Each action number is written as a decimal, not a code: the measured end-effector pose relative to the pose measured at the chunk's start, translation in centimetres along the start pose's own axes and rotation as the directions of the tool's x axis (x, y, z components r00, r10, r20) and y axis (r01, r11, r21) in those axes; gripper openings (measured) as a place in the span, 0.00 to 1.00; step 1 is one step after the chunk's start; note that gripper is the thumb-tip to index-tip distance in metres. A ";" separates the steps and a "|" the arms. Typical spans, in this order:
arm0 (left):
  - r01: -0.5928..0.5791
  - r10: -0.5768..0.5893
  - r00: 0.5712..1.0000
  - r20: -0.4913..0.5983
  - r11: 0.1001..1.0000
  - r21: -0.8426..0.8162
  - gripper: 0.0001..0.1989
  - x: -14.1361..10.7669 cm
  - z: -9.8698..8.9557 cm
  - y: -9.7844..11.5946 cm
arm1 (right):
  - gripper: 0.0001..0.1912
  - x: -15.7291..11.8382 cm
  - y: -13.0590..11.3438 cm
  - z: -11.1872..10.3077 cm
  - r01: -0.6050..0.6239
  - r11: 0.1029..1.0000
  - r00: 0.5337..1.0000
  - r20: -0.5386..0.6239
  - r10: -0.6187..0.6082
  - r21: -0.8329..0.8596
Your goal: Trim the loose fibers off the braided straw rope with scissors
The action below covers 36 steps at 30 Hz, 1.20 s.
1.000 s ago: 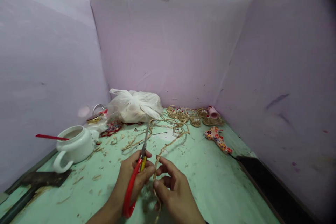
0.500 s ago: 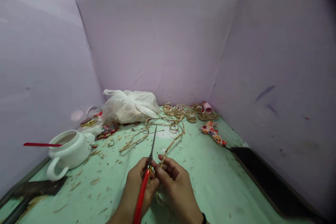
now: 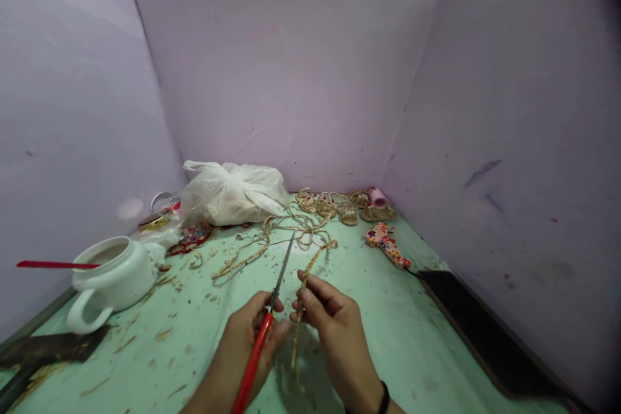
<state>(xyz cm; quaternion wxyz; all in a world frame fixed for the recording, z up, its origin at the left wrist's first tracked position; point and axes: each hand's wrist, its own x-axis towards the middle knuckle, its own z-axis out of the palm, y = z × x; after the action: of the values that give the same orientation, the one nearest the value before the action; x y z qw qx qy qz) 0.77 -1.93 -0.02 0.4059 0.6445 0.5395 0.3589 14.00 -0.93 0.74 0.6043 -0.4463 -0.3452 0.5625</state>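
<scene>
Red-handled scissors [image 3: 257,352] lie in my left hand [image 3: 250,336], their narrow metal blades closed and pointing away from me. My right hand [image 3: 334,320] pinches a braided straw cord [image 3: 315,260] between thumb and fingers. One end of the cord dangles below the fingers, and the other part runs forward to a loose tangle of cord [image 3: 305,223] on the green table cover. The two hands are close together but apart, with the cord on the right side of the blades.
At the left are a white pot [image 3: 121,275] with a red stick and a dark-headed tool [image 3: 53,346]. Behind sits a white plastic bag [image 3: 237,194]. A floral-covered tool [image 3: 387,244] and black tray [image 3: 475,330] lie right. Purple panels [image 3: 291,77] enclose the table.
My hands have moved apart. My right hand now holds the cord higher up, with more of it hanging below. The view has shifted slightly.
</scene>
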 end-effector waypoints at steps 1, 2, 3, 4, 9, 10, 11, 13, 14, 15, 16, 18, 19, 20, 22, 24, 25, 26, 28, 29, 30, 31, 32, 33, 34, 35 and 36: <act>-0.026 0.028 1.000 -0.013 0.994 0.108 0.09 0.1 -0.5 0.0 | 0.18 0.2 -0.2 -0.1 -0.003 1.000 1.000 -0.020 0.003 0.005; -0.064 0.070 0.997 -0.023 0.974 0.219 0.08 0.2 -1.0 0.0 | 0.18 0.3 -0.4 -0.3 -0.002 1.000 0.999 -0.040 0.003 0.015; -0.112 0.127 0.992 -0.025 0.940 0.322 0.09 0.3 -1.4 0.0 | 0.17 0.5 -0.6 -0.5 0.002 1.000 0.998 -0.056 0.000 0.028; -0.162 0.188 0.982 -0.024 0.898 0.408 0.11 0.4 -1.8 -0.1 | 0.17 0.7 -0.7 -0.6 0.008 0.999 0.998 -0.067 -0.006 0.038; -0.233 0.285 0.958 0.039 0.688 0.687 0.19 0.9 -1.7 -0.9 | 0.16 1.5 -0.7 -1.2 0.031 0.999 0.997 -0.071 -0.031 -0.007; -0.233 0.285 0.957 0.052 0.654 0.720 0.20 0.9 -1.5 -1.1 | 0.15 1.5 -0.7 -1.2 0.034 0.999 0.997 -0.068 -0.036 -0.021; -0.235 0.289 0.956 0.060 0.626 0.744 0.20 1.0 -1.3 -1.2 | 0.14 1.5 -0.7 -1.2 0.034 0.999 0.997 -0.063 -0.036 -0.032; -0.230 0.293 0.954 0.059 0.595 0.771 0.19 1.0 -1.2 -1.4 | 0.13 1.5 -0.7 -1.2 0.030 0.998 0.998 -0.051 -0.032 -0.048; -0.223 0.287 0.956 0.056 0.590 0.776 0.19 1.0 -1.2 -1.4 | 0.13 1.4 -0.8 -1.2 0.031 0.998 0.999 -0.041 -0.034 -0.057; -0.215 0.278 0.959 0.054 0.588 0.780 0.18 1.1 -1.2 -1.3 | 0.12 1.3 -0.8 -1.2 0.039 0.997 0.999 -0.026 -0.041 -0.069; -0.207 0.271 0.961 0.051 0.588 0.782 0.17 1.1 -1.3 -1.3 | 0.12 1.2 -0.9 -1.3 0.052 0.995 0.999 -0.006 -0.052 -0.086; -0.208 0.277 0.960 0.049 0.584 0.784 0.16 1.1 -1.4 -1.3 | 0.09 1.1 -1.1 -1.3 0.085 0.989 0.996 0.037 -0.081 -0.122; -0.214 0.290 0.956 0.047 0.579 0.787 0.16 1.2 -1.4 -1.4 | 0.09 1.0 -1.1 -1.3 0.097 0.986 0.995 0.050 -0.091 -0.137; -0.221 0.307 0.951 0.044 0.571 0.791 0.16 1.2 -1.5 -1.6 | 0.09 0.9 -1.2 -1.3 0.103 0.984 0.994 0.054 -0.096 -0.145; -0.233 0.343 0.938 0.039 0.548 0.804 0.16 1.2 -1.5 -2.0 | 0.09 0.8 -1.3 -1.2 0.098 0.985 0.995 0.045 -0.093 -0.143; -0.251 0.383 0.923 0.041 0.516 0.819 0.16 1.2 -1.5 -2.4 | 0.08 0.9 -1.3 -1.2 0.089 0.988 0.996 0.036 -0.085 -0.126; -0.261 0.405 0.913 0.044 0.499 0.827 0.16 1.2 -1.5 -2.5 | 0.08 0.9 -1.3 -1.2 0.087 0.989 0.996 0.036 -0.083 -0.119; -0.272 0.428 0.903 0.047 0.482 0.833 0.16 1.2 -1.5 -2.6 | 0.07 0.9 -1.3 -1.2 0.087 0.990 0.996 0.038 -0.083 -0.114; -0.287 0.467 0.883 0.049 0.455 0.843 0.15 1.3 -1.5 -2.8 | 0.07 1.0 -1.2 -1.2 0.088 0.990 0.996 0.041 -0.084 -0.108; -0.294 0.483 0.874 0.051 0.444 0.846 0.15 1.3 -1.5 -2.8 | 0.07 1.0 -1.2 -1.2 0.086 0.991 0.996 0.039 -0.083 -0.106; -0.302 0.497 0.866 0.053 0.435 0.848 0.14 1.3 -1.5 -2.9 | 0.08 1.0 -1.1 -1.2 0.086 0.991 0.996 0.036 -0.083 -0.105; -0.310 0.508 0.859 0.056 0.430 0.848 0.14 1.3 -1.5 -2.9 | 0.09 1.0 -1.1 -1.2 0.086 0.991 0.996 0.029 -0.083 -0.103; -0.319 0.516 0.854 0.061 0.428 0.845 0.15 1.3 -1.5 -2.9 | 0.09 1.0 -1.1 -1.3 0.085 0.991 0.996 0.019 -0.083 -0.103; -0.329 0.523 0.850 0.064 0.432 0.840 0.14 1.4 -1.5 -3.0 | 0.09 1.0 -1.0 -1.3 0.083 0.991 0.997 0.005 -0.083 -0.103; -0.337 0.523 0.850 0.067 0.441 0.832 0.14 1.4 -1.5 -3.0 | 0.09 1.0 -1.0 -1.3 0.081 0.991 0.997 -0.009 -0.082 -0.104; -0.343 0.518 0.853 0.068 0.456 0.821 0.14 1.4 -1.6 -3.0 | 0.09 1.0 -1.0 -1.3 0.081 0.991 0.996 -0.018 -0.084 -0.103; -0.349 0.512 0.856 0.069 0.475 0.808 0.14 1.3 -1.6 -3.0 | 0.10 1.0 -1.1 -1.3 0.083 0.991 0.996 -0.025 -0.086 -0.101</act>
<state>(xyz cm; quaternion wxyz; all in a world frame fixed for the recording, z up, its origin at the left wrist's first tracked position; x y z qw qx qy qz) -1.61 -0.14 -2.03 -0.0808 0.8346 0.4953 0.2270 15.73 -0.11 1.19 0.6096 -0.4692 -0.3825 0.5118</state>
